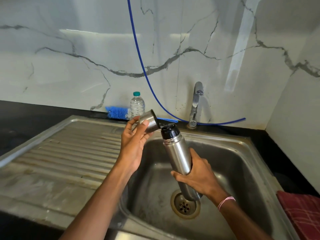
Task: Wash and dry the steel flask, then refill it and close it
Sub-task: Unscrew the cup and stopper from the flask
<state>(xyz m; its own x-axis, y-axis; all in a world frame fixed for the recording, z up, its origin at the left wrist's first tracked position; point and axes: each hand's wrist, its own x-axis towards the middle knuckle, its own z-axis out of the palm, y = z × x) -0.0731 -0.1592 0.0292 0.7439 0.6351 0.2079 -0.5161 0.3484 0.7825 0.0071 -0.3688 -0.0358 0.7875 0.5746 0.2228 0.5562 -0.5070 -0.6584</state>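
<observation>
Steel flask [176,153] in right hand [197,177], cup [149,121] in left hand [135,142].

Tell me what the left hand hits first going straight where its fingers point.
Left hand, cup leading, probably meets the bottle or the hose beside it at the wall; depth is unclear.

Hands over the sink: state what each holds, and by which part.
The right hand grips the steel flask around its lower body. The left hand holds the steel cup lid by its side.
</observation>
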